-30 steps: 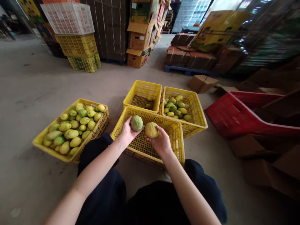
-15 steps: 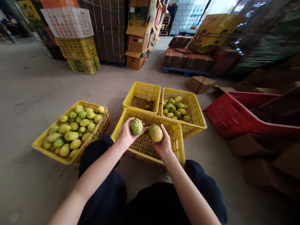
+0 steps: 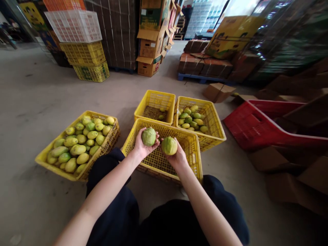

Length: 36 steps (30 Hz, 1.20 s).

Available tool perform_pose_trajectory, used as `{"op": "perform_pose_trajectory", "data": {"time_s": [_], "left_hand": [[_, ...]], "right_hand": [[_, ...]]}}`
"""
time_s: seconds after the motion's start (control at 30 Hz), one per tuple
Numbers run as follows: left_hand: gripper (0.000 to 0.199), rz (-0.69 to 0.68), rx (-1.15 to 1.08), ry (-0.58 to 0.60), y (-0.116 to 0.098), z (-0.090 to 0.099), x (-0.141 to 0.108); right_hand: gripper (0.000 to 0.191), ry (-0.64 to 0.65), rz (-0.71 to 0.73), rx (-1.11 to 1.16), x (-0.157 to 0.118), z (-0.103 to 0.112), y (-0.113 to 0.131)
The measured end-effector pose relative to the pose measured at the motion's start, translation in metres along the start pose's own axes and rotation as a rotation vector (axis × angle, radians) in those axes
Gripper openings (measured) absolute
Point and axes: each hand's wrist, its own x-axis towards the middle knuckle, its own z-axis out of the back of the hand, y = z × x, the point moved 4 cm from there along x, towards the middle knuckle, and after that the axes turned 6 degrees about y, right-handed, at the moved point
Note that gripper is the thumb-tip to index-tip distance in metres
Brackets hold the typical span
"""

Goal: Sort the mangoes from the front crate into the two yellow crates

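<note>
My left hand (image 3: 140,147) cups a bumpy green lemon (image 3: 149,136), its fingers curled under the fruit. A second, yellowish-green lemon (image 3: 169,146) rests in my right hand (image 3: 180,158), gripped from the right side and below. Both fruits are held side by side, a small gap apart, above the near yellow crate (image 3: 196,150). Through its opening the perforated floor shows; my hands and forearms hide part of it. To the left, another yellow crate (image 3: 57,171) is heaped with lemons (image 3: 78,149) in yellow and green.
Behind the near crate stand a yellow crate (image 3: 167,94) with a couple of lemons and another (image 3: 217,126) part filled with lemons. A red crate (image 3: 242,126) and cardboard boxes (image 3: 279,181) lie right. Stacked crates (image 3: 83,53) and cartons (image 3: 150,48) stand farther back.
Both lemons have turned in my hands, so different sides face up. The fingers of my left hand have shifted around its fruit. The crates have stayed put.
</note>
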Motion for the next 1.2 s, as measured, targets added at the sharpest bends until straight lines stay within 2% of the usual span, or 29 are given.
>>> {"op": "perform_pose_trajectory", "data": {"time_s": [0.1,0.2,0.3,0.47,0.57,0.7,0.9,1.03,1.2], "left_hand": [[0.047,0.028,0.037,0.070,0.001,-0.003,0.000],[0.051,-0.007,0.057,0.108,0.001,-0.006,0.001],[0.053,-0.030,0.028,0.099,0.002,-0.005,0.003],[0.050,-0.093,-0.082,0.021,0.003,0.000,0.008],[0.050,-0.074,-0.089,0.033,0.004,-0.001,0.005],[0.039,-0.037,-0.087,0.071,0.005,-0.005,-0.002],[0.042,-0.115,-0.067,0.100,0.002,-0.006,-0.003],[0.045,-0.064,-0.055,0.092,0.004,-0.007,0.000],[0.040,-0.067,-0.051,0.087,0.004,-0.011,0.001]], "right_hand": [[0.023,-0.028,0.030,0.009,0.000,0.001,0.001],[0.030,-0.078,0.055,0.007,-0.005,-0.003,0.002],[0.034,-0.120,0.064,0.001,-0.012,-0.010,0.005],[0.022,-0.172,0.087,0.005,-0.022,-0.019,0.011],[0.019,-0.219,0.056,0.008,-0.024,-0.021,0.011],[0.023,-0.242,-0.004,0.056,-0.021,-0.018,0.006],[0.025,-0.106,0.014,0.050,-0.017,-0.016,0.007],[0.023,0.050,0.034,-0.009,-0.017,-0.020,0.013],[0.036,0.180,0.107,-0.022,-0.024,-0.026,0.025]]}}
